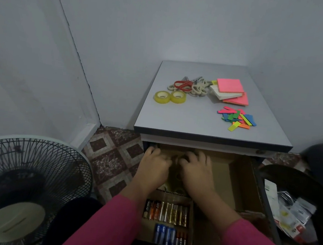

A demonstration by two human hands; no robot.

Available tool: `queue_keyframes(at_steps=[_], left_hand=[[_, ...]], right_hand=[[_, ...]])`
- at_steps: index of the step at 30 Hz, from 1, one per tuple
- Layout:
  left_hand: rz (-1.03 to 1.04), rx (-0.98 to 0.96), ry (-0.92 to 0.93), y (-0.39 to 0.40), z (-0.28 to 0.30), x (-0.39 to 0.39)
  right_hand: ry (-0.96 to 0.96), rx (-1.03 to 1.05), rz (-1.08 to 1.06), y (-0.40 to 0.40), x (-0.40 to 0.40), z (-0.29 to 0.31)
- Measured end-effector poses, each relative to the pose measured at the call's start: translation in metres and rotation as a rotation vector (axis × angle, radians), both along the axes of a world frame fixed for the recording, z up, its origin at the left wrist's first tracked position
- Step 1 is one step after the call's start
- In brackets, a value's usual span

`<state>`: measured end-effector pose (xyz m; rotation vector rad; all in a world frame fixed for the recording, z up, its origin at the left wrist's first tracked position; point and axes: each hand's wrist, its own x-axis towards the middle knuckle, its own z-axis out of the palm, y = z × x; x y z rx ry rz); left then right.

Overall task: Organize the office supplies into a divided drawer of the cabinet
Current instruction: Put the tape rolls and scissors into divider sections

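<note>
The cabinet drawer (241,169) is pulled out, with cardboard dividers inside. Both of my hands are down in its back left compartment. My left hand (153,166) and my right hand (196,169) lie side by side, fingers bent over something dim that I cannot make out. Clear tape rolls (170,187) show below my hands. Batteries (165,213) fill the front left compartment. On the cabinet top (186,122) lie two yellow tape rolls (170,97), red scissors (184,84), pale scissors (198,88), pink and white sticky note pads (229,91) and coloured page flags (237,118).
A standing fan (22,184) is at the lower left. A black bin (291,204) with packaging scraps stands to the right of the drawer. Grey walls close in behind and to the left. The floor (114,157) is patterned tile.
</note>
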<state>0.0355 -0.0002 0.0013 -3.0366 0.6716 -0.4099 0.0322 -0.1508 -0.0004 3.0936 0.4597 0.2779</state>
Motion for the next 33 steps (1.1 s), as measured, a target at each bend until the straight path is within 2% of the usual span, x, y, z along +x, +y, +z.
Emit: queue_keyframes(at_steps=[3,6,8,11,14,17,20,23,29,33], left_hand=[[-0.075,-0.25,-0.254,0.003,0.001,-0.002],[-0.088,-0.487,-0.401,0.003,0.027,0.005],[-0.065,-0.606,-0.439,0.003,0.051,0.017],[0.116,-0.692,-0.331,0.004,0.081,0.045],[0.292,-0.676,-0.12,0.004,0.092,0.076],[0.352,-0.54,-0.002,0.004,0.091,0.097],[0.413,-0.461,-0.013,0.004,0.09,0.108],[0.446,-0.464,-0.044,0.004,0.09,0.111],[0.416,-0.587,-0.032,0.004,0.091,0.099],[0.369,-0.566,-0.06,0.004,0.09,0.08]], right_hand=[[-0.296,0.202,0.136,-0.007,-0.004,-0.001],[-0.481,0.424,0.259,-0.006,0.003,0.02],[-0.502,0.516,0.253,0.001,0.019,0.04],[-0.34,0.573,0.128,0.013,0.048,0.075],[-0.126,0.542,-0.007,0.02,0.082,0.092],[-0.036,0.455,-0.039,0.025,0.107,0.099],[-0.035,0.326,-0.05,0.028,0.121,0.098],[-0.084,0.292,-0.057,0.03,0.123,0.094],[-0.132,0.407,-0.075,0.027,0.11,0.094],[-0.087,0.523,-0.057,0.02,0.092,0.094]])
